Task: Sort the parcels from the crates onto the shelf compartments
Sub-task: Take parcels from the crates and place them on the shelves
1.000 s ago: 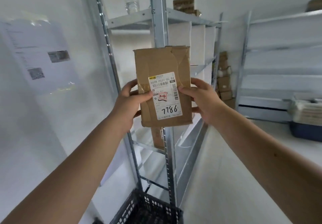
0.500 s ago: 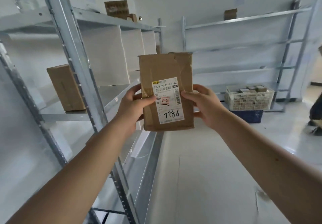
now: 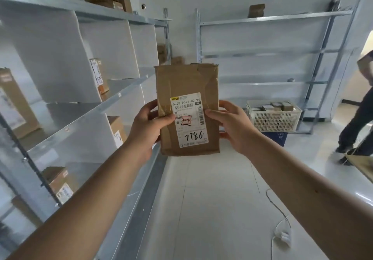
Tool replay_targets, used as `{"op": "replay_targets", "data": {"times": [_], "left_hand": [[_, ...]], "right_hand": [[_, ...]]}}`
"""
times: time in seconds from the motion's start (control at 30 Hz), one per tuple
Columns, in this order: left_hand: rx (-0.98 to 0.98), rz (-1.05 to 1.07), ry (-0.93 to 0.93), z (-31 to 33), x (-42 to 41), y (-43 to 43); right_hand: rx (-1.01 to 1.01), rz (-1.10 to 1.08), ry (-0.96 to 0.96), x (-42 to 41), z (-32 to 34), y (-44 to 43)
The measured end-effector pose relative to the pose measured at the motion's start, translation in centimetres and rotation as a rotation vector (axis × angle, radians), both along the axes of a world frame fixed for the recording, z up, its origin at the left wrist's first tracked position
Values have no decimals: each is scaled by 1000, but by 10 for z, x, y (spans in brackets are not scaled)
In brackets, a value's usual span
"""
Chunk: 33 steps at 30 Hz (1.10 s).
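I hold a flat brown cardboard parcel point(image 3: 181, 82) upright in front of me, with a white label marked 7786 facing me. My left hand point(image 3: 150, 124) grips its left edge, thumb on the front. My right hand point(image 3: 232, 125) grips its right edge the same way. The metal shelf point(image 3: 96, 108) with white dividers runs along my left, and several brown parcels stand in its compartments. A white crate point(image 3: 272, 118) with parcels in it sits on a blue crate point(image 3: 279, 137) at the far end of the aisle.
A second metal shelf unit point(image 3: 262, 53) stands against the back wall with a small box point(image 3: 256, 10) on top. A person point(image 3: 359, 118) stands at the right by a doorway. A white cable point(image 3: 280, 223) lies on the tiled floor.
My view has swung right, from the shelf's end post to looking down the aisle. The parcel stays held in both hands in front of me.
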<state>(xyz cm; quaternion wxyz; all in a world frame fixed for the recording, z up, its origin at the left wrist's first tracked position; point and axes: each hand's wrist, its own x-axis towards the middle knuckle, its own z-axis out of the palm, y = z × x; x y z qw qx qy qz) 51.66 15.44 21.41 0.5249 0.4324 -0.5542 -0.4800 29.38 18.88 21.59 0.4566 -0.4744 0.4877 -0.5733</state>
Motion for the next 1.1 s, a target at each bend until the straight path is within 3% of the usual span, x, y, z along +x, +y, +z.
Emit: {"op": "replay_targets", "data": {"times": [0.33,1.1], "left_hand": [[16,-39,-34,-10,-61,-113],[57,-208,-13,-23,-206,-544]], "right_hand": [[32,-36,-29,-63,-18,-116],[21,-227,-47,-196,-26,-499]]}}
